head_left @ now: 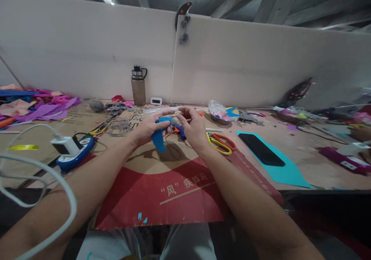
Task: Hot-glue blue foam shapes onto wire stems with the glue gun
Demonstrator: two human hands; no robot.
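The left hand (147, 128) has its grip closed on a curved blue piece (159, 143), thumb across its upper part, so that the lower end hangs above the cardboard sheet (162, 209). The right hand (193, 128) meets it from the other side, fingers bent and tips drawn close together; whether its grip holds something thin there, I cannot tell. Just behind, between the hands, shows a dark blue and orange object (179, 130), too small to make out. The smooth curved outline suggests the blue piece has been shaped already; handling it appears unfinished, since it is held up and not set down, and whether anything has been fastened to it is hidden by the fingers. Small turquoise scraps (142, 216) on the cardboard hint at cutting done here. Beside the right forearm lie yellow and orange looped handles (222, 143), then a phone (261, 149) resting on a turquoise sheet (292, 177). Left of the hands is a tangle of thin wire (120, 126). Farther out on the table (307, 144) stand a bottle (138, 88) against the partition and, at far left, a heap of coloured scraps (52, 111).
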